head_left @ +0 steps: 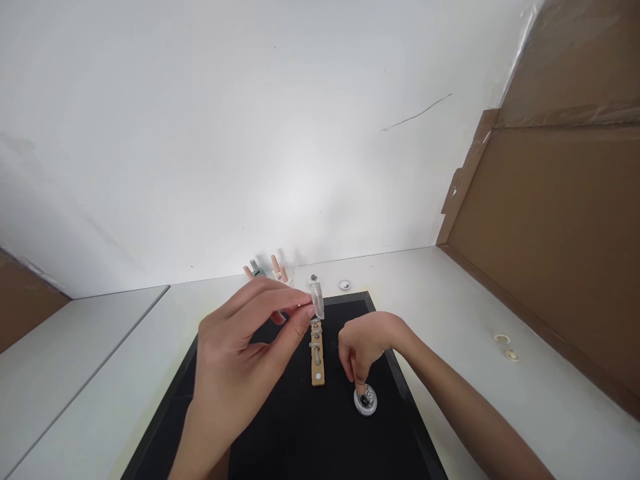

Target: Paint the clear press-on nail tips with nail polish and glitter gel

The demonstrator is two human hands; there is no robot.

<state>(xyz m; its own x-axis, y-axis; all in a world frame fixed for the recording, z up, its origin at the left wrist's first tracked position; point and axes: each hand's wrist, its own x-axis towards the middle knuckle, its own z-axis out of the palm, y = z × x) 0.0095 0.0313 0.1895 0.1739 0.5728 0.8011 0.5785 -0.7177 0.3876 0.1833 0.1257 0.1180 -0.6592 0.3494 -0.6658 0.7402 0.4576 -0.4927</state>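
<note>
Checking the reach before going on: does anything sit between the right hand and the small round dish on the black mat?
Nothing visible: the right hand already has a fingertip down in the small round dish.

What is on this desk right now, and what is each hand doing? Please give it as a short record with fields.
Left hand: pinches a clear nail tip, raised above the mat
Right hand: fingertip down in a small round dish of tiny pieces
Surface: black mat on a white table
Between the hands: tan strip carrying small pieces
Behind: polish bottles by the wall
</note>
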